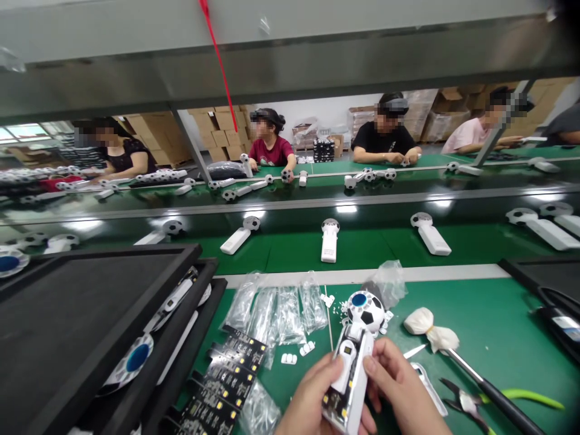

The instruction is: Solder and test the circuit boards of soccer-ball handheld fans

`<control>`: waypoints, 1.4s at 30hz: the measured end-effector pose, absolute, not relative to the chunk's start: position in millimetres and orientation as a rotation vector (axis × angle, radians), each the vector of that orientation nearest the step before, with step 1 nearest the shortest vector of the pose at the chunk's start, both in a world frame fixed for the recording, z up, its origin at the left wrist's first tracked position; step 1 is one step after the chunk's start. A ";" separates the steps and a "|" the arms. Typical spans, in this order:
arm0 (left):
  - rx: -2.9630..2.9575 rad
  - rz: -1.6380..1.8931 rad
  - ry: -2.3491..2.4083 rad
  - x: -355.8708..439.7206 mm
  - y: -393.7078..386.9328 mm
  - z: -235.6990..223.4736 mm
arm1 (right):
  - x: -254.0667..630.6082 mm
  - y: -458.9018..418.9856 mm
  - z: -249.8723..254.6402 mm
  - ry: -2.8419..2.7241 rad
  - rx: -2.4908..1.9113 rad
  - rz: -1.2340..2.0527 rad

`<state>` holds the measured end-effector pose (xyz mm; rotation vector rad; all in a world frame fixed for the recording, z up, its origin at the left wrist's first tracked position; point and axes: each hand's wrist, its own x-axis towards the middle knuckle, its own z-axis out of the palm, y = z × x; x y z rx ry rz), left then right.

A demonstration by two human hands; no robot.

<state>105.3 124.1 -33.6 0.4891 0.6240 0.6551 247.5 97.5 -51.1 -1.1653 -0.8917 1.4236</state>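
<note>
Both my hands grip a white handheld fan (365, 386) with a soccer-ball head (366, 309) that has a blue disc at its centre. Its handle lies open toward me, showing a circuit board (334, 401) and a white inner piece with a small dark window. My left hand (309, 396) wraps the handle's left side, thumb on the white inner piece. On the right edge presses the thumb of my right hand (396, 380), the other fingers curled behind. A white handle cover (428, 386) lies by my right hand. Small white button pieces (289, 359) lie left of the fan.
Circuit boards (235, 377) and clear plastic bags (290, 311) lie left, beside stacked black trays (90, 326). A cloth-headed mallet (471, 368) and green-handled cutters (469, 399) lie right. Fans (330, 241) rest on the conveyor belt (290, 251). Several co-workers (272, 148) sit across.
</note>
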 end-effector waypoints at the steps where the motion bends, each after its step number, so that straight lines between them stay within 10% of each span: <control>1: 0.481 0.656 0.612 105.7 123.6 -33.7 | 247.4 97.2 -50.7 -0.878 -1.162 1.431; 28: 0.379 0.589 0.520 98.4 109.5 4.1 | 240.8 90.9 -30.8 -0.798 -1.057 1.559; 42: 0.872 0.813 0.911 90.3 120.0 18.9 | 357.6 86.6 1.9 -1.665 -1.687 0.473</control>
